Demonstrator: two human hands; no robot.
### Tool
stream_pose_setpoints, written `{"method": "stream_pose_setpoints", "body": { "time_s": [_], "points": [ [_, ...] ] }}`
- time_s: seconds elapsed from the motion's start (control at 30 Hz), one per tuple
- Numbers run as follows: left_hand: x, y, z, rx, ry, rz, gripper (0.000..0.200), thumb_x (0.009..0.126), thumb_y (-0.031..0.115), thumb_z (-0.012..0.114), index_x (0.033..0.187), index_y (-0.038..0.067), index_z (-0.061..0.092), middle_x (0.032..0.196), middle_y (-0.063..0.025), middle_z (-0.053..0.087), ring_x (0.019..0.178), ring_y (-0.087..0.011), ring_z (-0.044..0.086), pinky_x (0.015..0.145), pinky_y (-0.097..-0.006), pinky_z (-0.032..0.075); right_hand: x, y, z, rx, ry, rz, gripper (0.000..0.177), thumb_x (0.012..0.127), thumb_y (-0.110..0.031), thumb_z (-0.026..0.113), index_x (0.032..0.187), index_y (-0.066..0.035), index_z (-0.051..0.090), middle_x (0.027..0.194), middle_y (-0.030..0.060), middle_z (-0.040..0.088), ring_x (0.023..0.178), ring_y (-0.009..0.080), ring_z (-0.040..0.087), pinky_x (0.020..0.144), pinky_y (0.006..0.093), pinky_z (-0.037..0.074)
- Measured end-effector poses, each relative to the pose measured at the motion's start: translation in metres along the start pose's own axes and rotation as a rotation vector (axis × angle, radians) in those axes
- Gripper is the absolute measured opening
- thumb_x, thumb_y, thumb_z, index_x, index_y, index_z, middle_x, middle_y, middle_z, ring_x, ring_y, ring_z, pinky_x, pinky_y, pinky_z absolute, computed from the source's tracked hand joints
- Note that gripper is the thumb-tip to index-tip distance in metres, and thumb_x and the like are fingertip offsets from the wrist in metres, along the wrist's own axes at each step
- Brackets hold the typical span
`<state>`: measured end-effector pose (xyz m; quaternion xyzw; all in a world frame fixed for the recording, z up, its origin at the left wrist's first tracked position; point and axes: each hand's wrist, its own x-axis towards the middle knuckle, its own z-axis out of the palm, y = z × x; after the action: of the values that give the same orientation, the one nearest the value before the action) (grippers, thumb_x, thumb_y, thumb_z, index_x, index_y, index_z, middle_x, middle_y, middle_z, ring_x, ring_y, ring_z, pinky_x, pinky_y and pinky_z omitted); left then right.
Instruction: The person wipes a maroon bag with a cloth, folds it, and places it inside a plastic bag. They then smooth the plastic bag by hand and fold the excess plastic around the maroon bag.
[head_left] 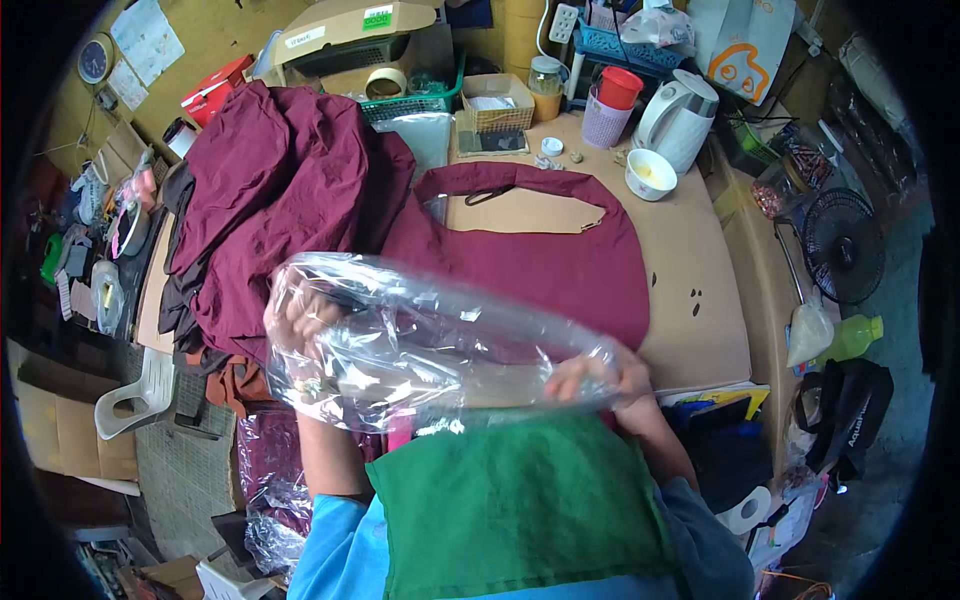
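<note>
A clear plastic bag (pixel 450 345) is stretched between my two hands above the table. My left hand (pixel 315 315) shows through the plastic at the bag's left end, its fingers bent and partly veiled by glare. At the other end, my right hand (pixel 605 378) has its fingers closed on the plastic. Just beyond lies a flat maroon cloth shoulder bag (pixel 540 255), its wide strap forming a loop around bare cardboard. A thin black cord loop (pixel 490 196) rests at the strap's inner edge. Left of it is a big heap of maroon cloth (pixel 290 180).
Cardboard (pixel 700 340) covers the tabletop. Along the back stand a white kettle (pixel 680 120), a bowl (pixel 650 175), a lilac cup (pixel 608 118), a jar (pixel 546 85) and a wicker basket (pixel 497 105). A black fan (pixel 843 245) is at right, a white chair (pixel 140 395) at left.
</note>
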<state>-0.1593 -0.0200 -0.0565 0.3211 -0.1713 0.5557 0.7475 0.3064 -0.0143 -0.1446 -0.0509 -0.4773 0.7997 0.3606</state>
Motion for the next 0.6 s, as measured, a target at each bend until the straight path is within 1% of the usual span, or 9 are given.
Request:
{"method": "stream_pose_setpoints", "body": {
  "time_s": [0.03, 0.07, 0.27, 0.3, 0.33, 0.4, 0.43, 0.57, 0.6],
  "points": [
    [0.008, -0.02, 0.048, -0.039, 0.291, -0.046, 0.048, 0.1, 0.045, 0.054, 0.117, 0.002, 0.063, 0.103, -0.012, 0.066, 0.086, -0.0222, 0.064, 0.068, -0.0338, 0.054, 0.016, -0.015, -0.006, 0.153, -0.209, -0.201, 0.073, 0.077, -0.047, 0.081, 0.122, 0.004, 0.055, 0.075, 0.0065, 0.064, 0.056, 0.0137, 0.054, 0.068, 0.0358, 0.044],
    [0.005, -0.033, 0.067, 0.513, 0.489, -0.079, 0.057, 0.095, 0.047, 0.063, 0.124, -0.002, 0.061, 0.11, -0.0141, 0.066, 0.096, -0.0215, 0.064, 0.08, -0.0346, 0.052, 0.025, -0.027, -0.007, 0.307, -0.418, -0.403, 0.075, 0.073, -0.038, 0.087, 0.125, 0.004, 0.054, 0.077, 0.0043, 0.062, 0.063, 0.0166, 0.059, 0.079, 0.0383, 0.046],
    [-0.012, -0.025, 0.048, 1.002, 0.148, -1.254, 0.042, 0.085, 0.023, 0.082, 0.108, -0.009, 0.068, 0.097, -0.0068, 0.073, 0.089, -0.011, 0.061, 0.08, -0.0299, 0.05, -0.007, -0.073, -0.016, 0.441, 0.058, -0.238, 0.063, 0.083, -0.035, 0.076, 0.13, -0.001, 0.052, 0.079, 0.005, 0.064, 0.072, 0.0199, 0.065, 0.068, 0.0402, 0.052],
    [-0.018, -0.021, 0.044, 1.091, 0.073, -1.1, 0.038, 0.085, 0.023, 0.081, 0.104, -0.008, 0.07, 0.095, -0.0091, 0.073, 0.085, -0.0124, 0.061, 0.078, -0.0304, 0.05, -0.028, -0.066, -0.013, 0.294, 0.448, -0.154, 0.056, 0.082, -0.032, 0.078, 0.124, 0.0, 0.058, 0.08, 0.0044, 0.067, 0.071, 0.0185, 0.065, 0.066, 0.036, 0.053],
    [-0.024, -0.017, 0.039, 1.174, 0.0, -0.944, 0.034, 0.086, 0.023, 0.08, 0.099, -0.007, 0.072, 0.093, -0.0115, 0.073, 0.082, -0.0138, 0.062, 0.077, -0.0309, 0.051, -0.02, -0.078, -0.017, 0.293, 0.448, -0.152, 0.056, 0.082, -0.032, 0.078, 0.124, 0.0, 0.058, 0.08, 0.0044, 0.067, 0.071, 0.0185, 0.065, 0.066, 0.036, 0.053],
    [-0.044, -0.022, 0.046, 0.841, 0.438, -0.35, 0.027, 0.087, 0.023, 0.077, 0.085, -0.003, 0.072, 0.089, -0.0151, 0.072, 0.076, -0.0186, 0.064, 0.074, -0.0325, 0.052, 0.005, -0.107, -0.023, -0.603, -0.264, 0.465, 0.039, 0.082, -0.026, 0.079, 0.107, 0.001, 0.067, 0.085, 0.0049, 0.069, 0.075, 0.0165, 0.065, 0.069, 0.0306, 0.052],
    [-0.042, -0.019, 0.048, 0.866, 0.532, -0.249, 0.03, 0.091, 0.027, 0.071, 0.087, -0.003, 0.07, 0.078, -0.0142, 0.069, 0.07, -0.0218, 0.065, 0.071, -0.0335, 0.052, 0.009, -0.101, -0.022, -0.6, -0.281, 0.655, 0.02, 0.084, -0.018, 0.076, 0.09, 0.0, 0.07, 0.085, 0.005, 0.07, 0.079, 0.0145, 0.064, 0.069, 0.0274, 0.051],
    [-0.027, -0.046, 0.084, 0.715, 0.749, 0.071, 0.053, 0.091, 0.039, 0.071, 0.107, -0.012, 0.063, 0.064, -0.0095, 0.063, 0.054, -0.0215, 0.06, 0.054, -0.0316, 0.049, 0.003, -0.084, -0.003, -0.188, -0.094, 0.427, 0.02, 0.087, -0.02, 0.073, 0.09, -0.001, 0.07, 0.083, 0.0053, 0.07, 0.077, 0.0139, 0.064, 0.067, 0.0291, 0.05],
    [-0.075, 0.002, 0.033, 0.557, 0.483, -0.285, 0.062, 0.082, 0.037, 0.081, 0.114, -0.011, 0.06, 0.082, -0.0105, 0.066, 0.073, -0.0207, 0.064, 0.069, -0.0308, 0.05, -0.002, -0.081, -0.008, 0.024, -0.007, 0.309, 0.028, 0.09, -0.027, 0.071, 0.097, 0.0, 0.069, 0.086, 0.0083, 0.071, 0.079, 0.0187, 0.065, 0.068, 0.0331, 0.052]
  ]
}}
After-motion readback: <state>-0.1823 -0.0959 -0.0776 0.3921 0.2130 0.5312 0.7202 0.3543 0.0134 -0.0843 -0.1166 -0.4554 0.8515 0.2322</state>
